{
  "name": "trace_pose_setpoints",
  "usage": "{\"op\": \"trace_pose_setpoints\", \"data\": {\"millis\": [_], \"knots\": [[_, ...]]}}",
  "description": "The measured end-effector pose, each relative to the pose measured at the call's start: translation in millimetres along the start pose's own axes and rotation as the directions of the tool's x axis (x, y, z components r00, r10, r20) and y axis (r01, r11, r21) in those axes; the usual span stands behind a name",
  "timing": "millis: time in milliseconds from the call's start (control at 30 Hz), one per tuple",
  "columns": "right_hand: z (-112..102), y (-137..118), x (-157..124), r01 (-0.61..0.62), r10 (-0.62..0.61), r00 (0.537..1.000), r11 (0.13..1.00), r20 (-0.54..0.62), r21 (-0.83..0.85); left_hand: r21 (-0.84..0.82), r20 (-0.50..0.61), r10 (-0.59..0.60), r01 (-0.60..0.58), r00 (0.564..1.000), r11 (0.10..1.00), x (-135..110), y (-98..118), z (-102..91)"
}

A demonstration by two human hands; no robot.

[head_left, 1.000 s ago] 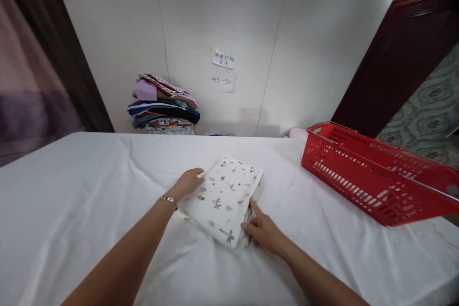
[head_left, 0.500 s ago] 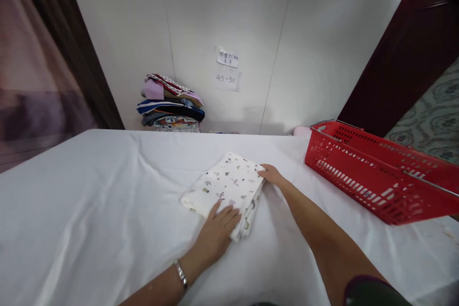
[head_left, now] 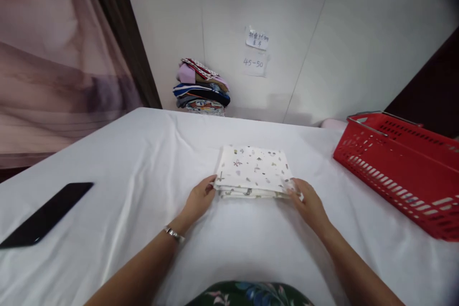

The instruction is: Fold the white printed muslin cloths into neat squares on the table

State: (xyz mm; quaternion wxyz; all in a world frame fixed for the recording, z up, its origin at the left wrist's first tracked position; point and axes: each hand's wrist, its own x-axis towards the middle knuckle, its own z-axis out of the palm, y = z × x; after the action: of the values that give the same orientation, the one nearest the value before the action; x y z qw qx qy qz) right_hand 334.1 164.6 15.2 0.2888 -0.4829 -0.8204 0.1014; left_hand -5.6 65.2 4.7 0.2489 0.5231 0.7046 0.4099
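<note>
Folded cloth point(head_left: 254, 169), one; red basket point(head_left: 394, 172), one.

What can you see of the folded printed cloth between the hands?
The folded cloth is white, soft-looking fabric with small scattered prints in muted colours. Folded into a neat rectangle, it shows several layers along its near edge. It lies flat on the white sheet. The left hand holds its near left corner, the right hand its near right corner.
</note>
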Motion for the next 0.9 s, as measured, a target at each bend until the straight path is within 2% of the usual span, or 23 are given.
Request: {"op": "trace_pose_setpoints", "data": {"millis": [67,167,267,367,433,500,733,900], "knots": [[3.8,-18.5,6.3,0.177,-0.177,0.984,0.984,0.031,-0.01,-0.122,-0.008,-0.079,0.078,0.997,0.989,-3.4,5.9,3.6],[16.3,-56.6,17.1,0.385,-0.382,0.92,0.923,0.085,-0.015,-0.265,0.007,-0.169,0.165,0.986,0.95,-3.0,12.9,2.9],[32.3,-92.7,28.9,0.476,-0.473,0.867,0.879,0.158,0.02,-0.294,0.049,-0.265,0.267,0.963,0.918,0.3,19.0,2.9],[44.3,-109.8,38.2,0.468,-0.462,0.855,0.883,0.238,0.032,-0.273,0.039,-0.337,0.335,0.941,0.902,5.5,26.1,7.4],[47.3,-106.5,39.6,0.433,-0.421,0.866,0.901,0.269,0.016,-0.285,0.032,-0.351,0.345,0.936,0.894,9.3,31.1,11.2],[45.8,-92.6,36.6,0.407,-0.391,0.877,0.913,0.277,0.0,-0.313,0.027,-0.347,0.338,0.937,0.888,12.9,35.0,14.4],[20.0,-19.5,17.3,0.352,-0.315,0.913,0.929,0.259,-0.112,-0.375,0.023,-0.401,0.379,0.916,0.846,17.0,36.9,20.3],[4.8,-1.7,15.3,0.379,-0.334,0.904,0.915,0.268,-0.139,-0.385,0.027,-0.418,0.395,0.908,0.834,17.8,43.4,23.2]]}}
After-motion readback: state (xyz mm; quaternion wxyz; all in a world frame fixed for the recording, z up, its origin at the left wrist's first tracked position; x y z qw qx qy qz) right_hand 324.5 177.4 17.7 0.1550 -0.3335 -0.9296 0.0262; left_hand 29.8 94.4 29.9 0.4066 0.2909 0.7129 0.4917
